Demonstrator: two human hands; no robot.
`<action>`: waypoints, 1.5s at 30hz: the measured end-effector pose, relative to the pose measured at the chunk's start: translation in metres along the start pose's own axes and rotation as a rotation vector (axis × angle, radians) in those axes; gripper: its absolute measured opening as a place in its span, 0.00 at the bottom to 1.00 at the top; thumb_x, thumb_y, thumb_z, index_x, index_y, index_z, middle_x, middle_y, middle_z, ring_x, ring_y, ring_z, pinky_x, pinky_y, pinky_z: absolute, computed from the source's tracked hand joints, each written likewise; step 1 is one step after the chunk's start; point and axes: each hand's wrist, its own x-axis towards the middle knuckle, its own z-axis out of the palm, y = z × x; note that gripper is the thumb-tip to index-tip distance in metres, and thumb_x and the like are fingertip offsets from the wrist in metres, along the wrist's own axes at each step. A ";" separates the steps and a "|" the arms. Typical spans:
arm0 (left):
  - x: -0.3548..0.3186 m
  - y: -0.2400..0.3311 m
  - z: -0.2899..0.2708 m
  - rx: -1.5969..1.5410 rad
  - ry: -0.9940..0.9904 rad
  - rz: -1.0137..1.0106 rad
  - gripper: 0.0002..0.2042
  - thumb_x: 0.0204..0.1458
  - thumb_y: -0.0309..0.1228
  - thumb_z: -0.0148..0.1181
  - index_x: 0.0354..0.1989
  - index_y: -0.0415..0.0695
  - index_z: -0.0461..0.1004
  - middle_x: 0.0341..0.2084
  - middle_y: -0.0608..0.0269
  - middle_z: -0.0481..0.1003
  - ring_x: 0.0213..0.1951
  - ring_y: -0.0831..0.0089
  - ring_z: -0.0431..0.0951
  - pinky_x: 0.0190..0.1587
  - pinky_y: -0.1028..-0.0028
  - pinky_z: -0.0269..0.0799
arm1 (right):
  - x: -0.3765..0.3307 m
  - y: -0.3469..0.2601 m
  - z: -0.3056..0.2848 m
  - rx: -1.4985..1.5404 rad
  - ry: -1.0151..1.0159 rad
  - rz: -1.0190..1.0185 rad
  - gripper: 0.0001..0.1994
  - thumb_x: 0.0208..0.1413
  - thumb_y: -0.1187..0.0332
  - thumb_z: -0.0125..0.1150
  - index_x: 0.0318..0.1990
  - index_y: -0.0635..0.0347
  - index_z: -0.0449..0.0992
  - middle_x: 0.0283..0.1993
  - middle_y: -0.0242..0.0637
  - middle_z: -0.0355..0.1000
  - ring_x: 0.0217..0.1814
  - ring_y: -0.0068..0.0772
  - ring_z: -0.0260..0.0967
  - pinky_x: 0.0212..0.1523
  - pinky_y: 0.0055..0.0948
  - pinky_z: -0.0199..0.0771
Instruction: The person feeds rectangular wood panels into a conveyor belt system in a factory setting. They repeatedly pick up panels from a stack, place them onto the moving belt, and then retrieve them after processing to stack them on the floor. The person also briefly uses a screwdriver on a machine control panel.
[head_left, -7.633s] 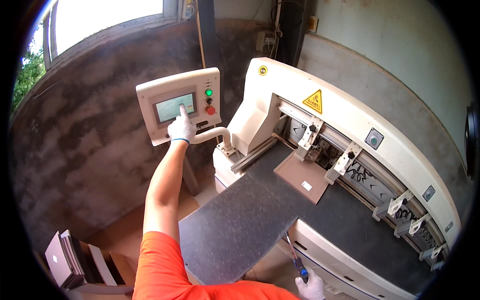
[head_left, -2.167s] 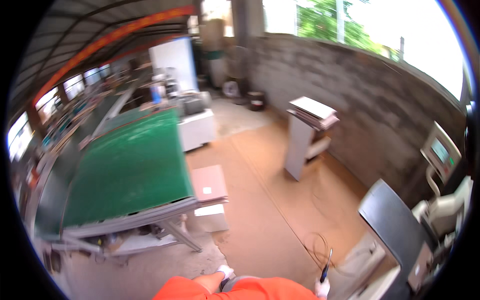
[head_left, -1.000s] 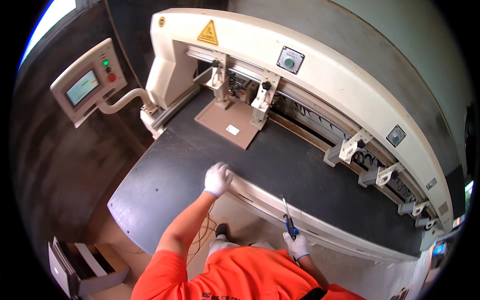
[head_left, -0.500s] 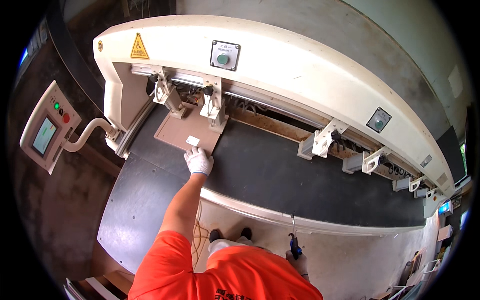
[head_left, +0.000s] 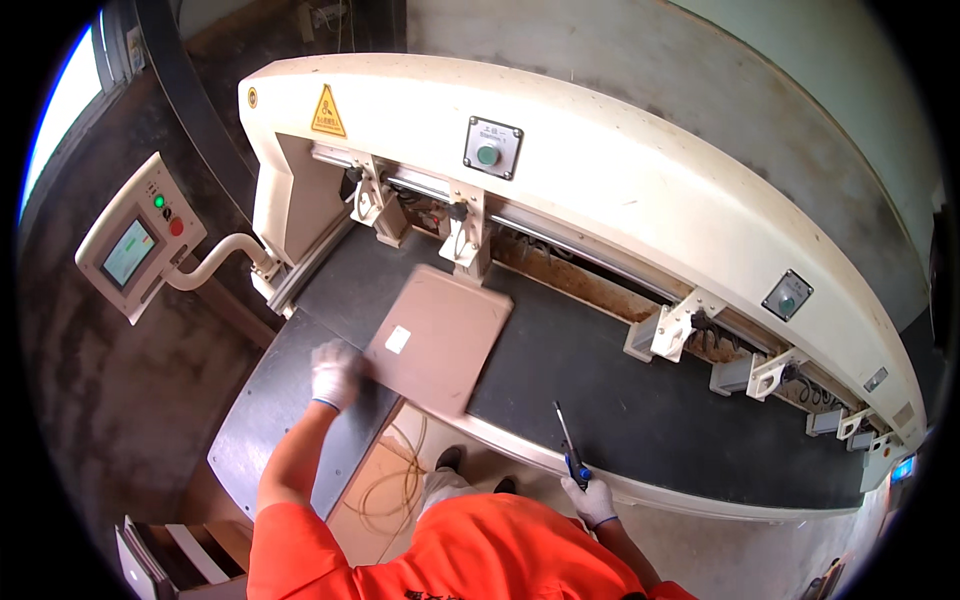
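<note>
A flat brown panel (head_left: pixel 445 335) with a white label (head_left: pixel 397 340) lies askew on the machine's black bed (head_left: pixel 640 400), its near corner by the front edge. My left hand (head_left: pixel 336 374), in a white glove, is at the panel's left edge. Motion smears its fingers, so I cannot make out whether they grip the panel. My right hand (head_left: pixel 592 502), gloved too, is closed round the black and blue handle of an air blow gun (head_left: pixel 574 462). Its thin metal nozzle points up and away over the front of the bed.
A white machine beam (head_left: pixel 620 170) arches over the bed, with clamp blocks (head_left: pixel 468 235) beneath it. To the left, a control panel (head_left: pixel 140 240) with a screen hangs on a curved arm. A yellowish hose (head_left: pixel 385 495) lies coiled on the floor. Boards (head_left: pixel 190 560) stand at lower left.
The brown panel has come out from under the left clamps toward me and turned. My left hand has moved to its left edge. My right hand has raised the blow gun toward the bed.
</note>
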 end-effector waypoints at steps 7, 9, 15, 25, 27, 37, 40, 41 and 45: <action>0.022 0.120 -0.005 -0.266 -0.168 0.276 0.54 0.42 0.69 0.71 0.78 0.56 0.63 0.78 0.45 0.58 0.78 0.34 0.51 0.73 0.21 0.39 | 0.046 -0.055 0.031 -0.059 -0.038 -0.099 0.31 0.61 0.37 0.64 0.52 0.58 0.83 0.42 0.56 0.83 0.48 0.63 0.81 0.51 0.53 0.79; 0.039 0.123 0.000 -0.222 -0.162 0.258 0.55 0.41 0.71 0.70 0.79 0.58 0.63 0.78 0.46 0.58 0.78 0.33 0.52 0.71 0.18 0.37 | 0.051 -0.080 0.035 -0.089 -0.049 -0.095 0.31 0.62 0.38 0.64 0.54 0.59 0.81 0.44 0.55 0.83 0.49 0.63 0.81 0.52 0.51 0.80; 0.151 0.078 0.019 -0.247 -0.085 0.309 0.55 0.42 0.74 0.64 0.78 0.55 0.64 0.77 0.45 0.60 0.77 0.33 0.53 0.71 0.19 0.40 | 0.052 -0.123 0.044 0.141 0.188 -0.160 0.26 0.63 0.45 0.68 0.51 0.62 0.81 0.41 0.52 0.83 0.48 0.57 0.83 0.50 0.46 0.81; 0.243 0.049 0.026 -0.175 -0.205 0.396 0.56 0.41 0.74 0.67 0.80 0.60 0.61 0.80 0.50 0.57 0.81 0.39 0.49 0.75 0.25 0.36 | 0.063 -0.248 0.008 0.195 0.524 -0.375 0.20 0.63 0.57 0.72 0.55 0.62 0.80 0.36 0.46 0.82 0.38 0.52 0.84 0.40 0.40 0.82; 0.241 0.048 0.026 -0.170 -0.196 0.387 0.57 0.41 0.73 0.69 0.80 0.60 0.61 0.80 0.51 0.56 0.81 0.40 0.49 0.76 0.27 0.37 | 0.081 -0.275 0.005 0.285 0.555 -0.402 0.20 0.64 0.57 0.72 0.55 0.62 0.80 0.36 0.45 0.82 0.38 0.52 0.84 0.40 0.40 0.82; 0.110 0.071 0.044 -0.498 0.199 0.061 0.42 0.54 0.46 0.70 0.73 0.33 0.62 0.72 0.33 0.62 0.76 0.36 0.56 0.79 0.38 0.43 | 0.124 -0.328 0.032 0.413 0.653 -0.623 0.19 0.63 0.62 0.72 0.57 0.61 0.80 0.38 0.43 0.83 0.39 0.49 0.85 0.41 0.38 0.84; 0.059 0.068 0.029 -0.555 0.070 -0.033 0.40 0.55 0.45 0.68 0.71 0.32 0.64 0.71 0.33 0.63 0.75 0.35 0.58 0.79 0.39 0.44 | 0.132 -0.333 0.032 0.384 0.707 -0.683 0.19 0.63 0.62 0.72 0.57 0.62 0.80 0.38 0.43 0.83 0.39 0.47 0.85 0.41 0.37 0.84; 0.041 0.063 0.028 -0.541 0.076 -0.069 0.39 0.55 0.45 0.68 0.70 0.32 0.65 0.71 0.33 0.63 0.75 0.35 0.58 0.79 0.39 0.44 | 0.134 -0.336 0.033 0.399 0.707 -0.677 0.19 0.64 0.63 0.72 0.57 0.62 0.80 0.38 0.44 0.83 0.39 0.50 0.85 0.40 0.38 0.84; -0.037 0.052 0.025 -0.464 0.053 -0.192 0.35 0.56 0.43 0.65 0.67 0.32 0.68 0.71 0.34 0.64 0.75 0.34 0.58 0.79 0.40 0.43 | 0.144 -0.339 0.033 0.398 0.654 -0.715 0.18 0.64 0.61 0.70 0.57 0.60 0.80 0.39 0.49 0.82 0.39 0.57 0.83 0.40 0.41 0.83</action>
